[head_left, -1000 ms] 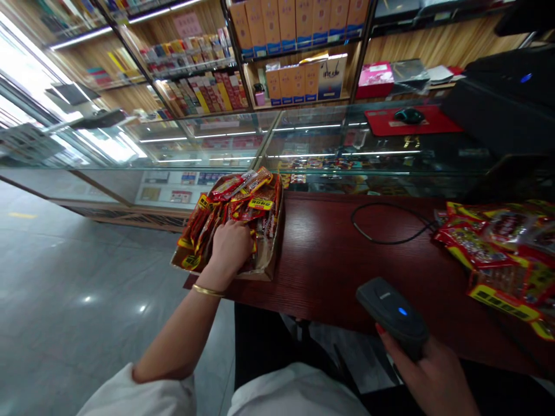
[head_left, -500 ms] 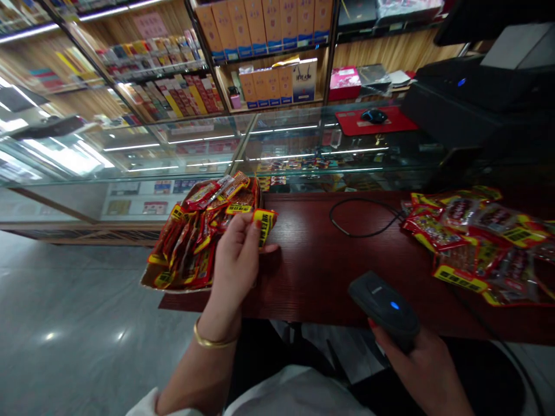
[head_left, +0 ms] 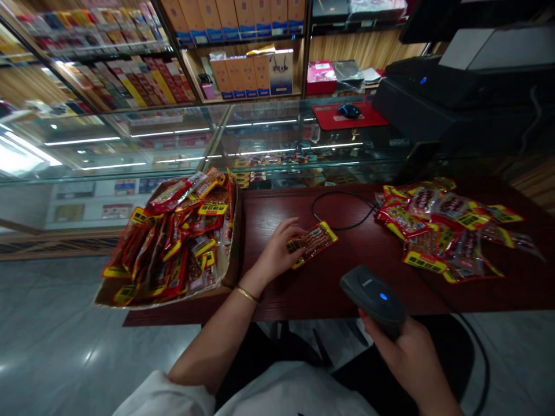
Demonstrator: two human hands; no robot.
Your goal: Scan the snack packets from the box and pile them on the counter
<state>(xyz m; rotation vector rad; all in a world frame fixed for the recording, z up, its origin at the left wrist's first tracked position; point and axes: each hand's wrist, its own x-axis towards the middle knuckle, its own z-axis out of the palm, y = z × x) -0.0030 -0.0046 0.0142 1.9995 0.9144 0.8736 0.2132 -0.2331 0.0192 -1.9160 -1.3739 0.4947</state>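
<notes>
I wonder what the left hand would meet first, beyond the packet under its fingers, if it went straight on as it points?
Past the packet, the left hand would probably meet the black cable looped on the table, though depth is hard to judge.

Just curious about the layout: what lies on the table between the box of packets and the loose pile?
In the head view, a single packet, partly under the left hand, and a looped black cable lie there.

A left hand (head_left: 277, 251) touched a snack packet (head_left: 319, 239) on a dark red table (head_left: 281, 297); near right, the right hand (head_left: 414, 352) gripped a scanner (head_left: 372, 296).
</notes>
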